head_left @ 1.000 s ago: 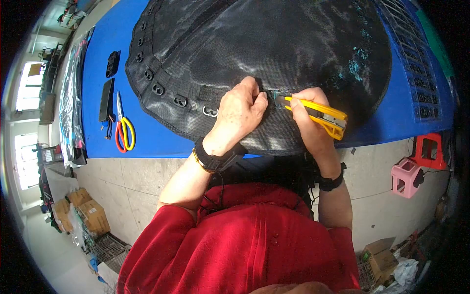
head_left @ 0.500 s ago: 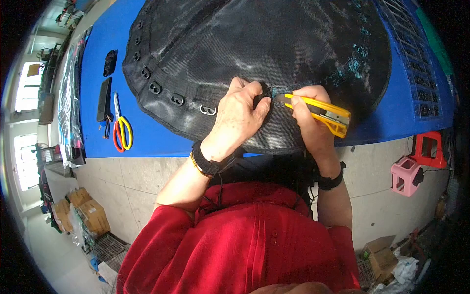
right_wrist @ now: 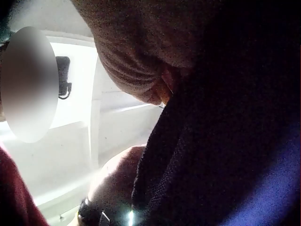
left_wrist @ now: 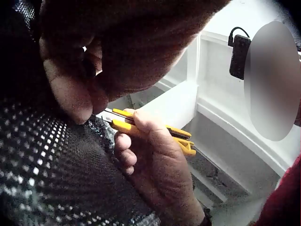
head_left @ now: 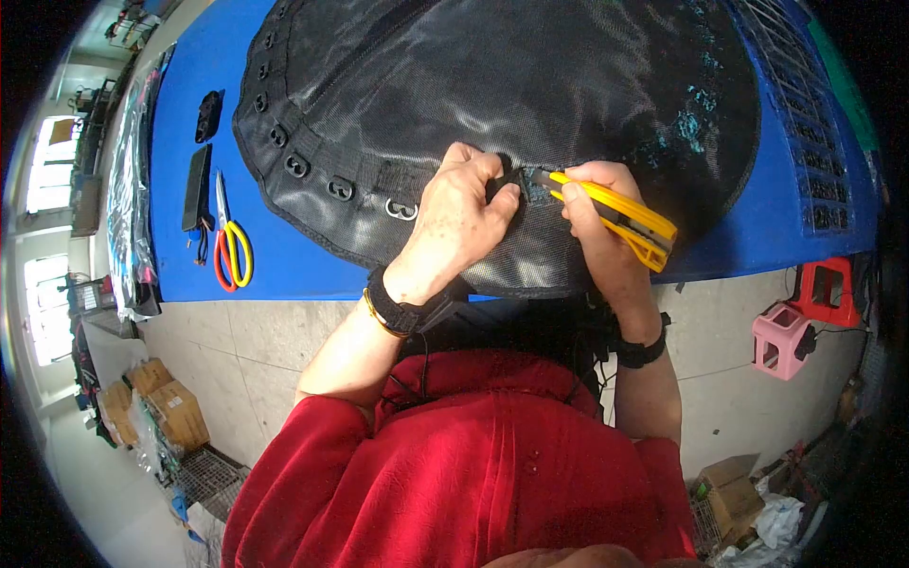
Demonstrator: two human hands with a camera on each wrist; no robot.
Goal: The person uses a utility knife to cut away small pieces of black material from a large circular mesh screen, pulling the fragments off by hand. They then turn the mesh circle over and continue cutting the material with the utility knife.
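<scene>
A large round piece of black mesh fabric [head_left: 530,85] lies spread out, with metal and black double-ring hooks [head_left: 341,188] along its curved border. My left hand [head_left: 457,213] rests on it near the front edge, pinching a dark bit of it between thumb and fingers; the pinched part is mostly hidden. My right hand [head_left: 606,213] grips a yellow utility knife [head_left: 630,222]. Its blade points left, close to my left fingertips, at a patch of blue-green thread. In the left wrist view the knife [left_wrist: 123,126] meets the fabric right beside my left thumb.
On the blue tabletop [head_left: 294,275] at left lie scissors [head_left: 234,251] with red and yellow handles, and two black items. A clear compartment tray [head_left: 822,180] of small black parts is at right. Pink [head_left: 779,355] and red stools [head_left: 831,305] stand on the floor at right.
The knife blade has shifted slightly away from my body and nearer my left fingertips. My left hand stays on the fabric, and the fabric's left side appears a little farther left.
</scene>
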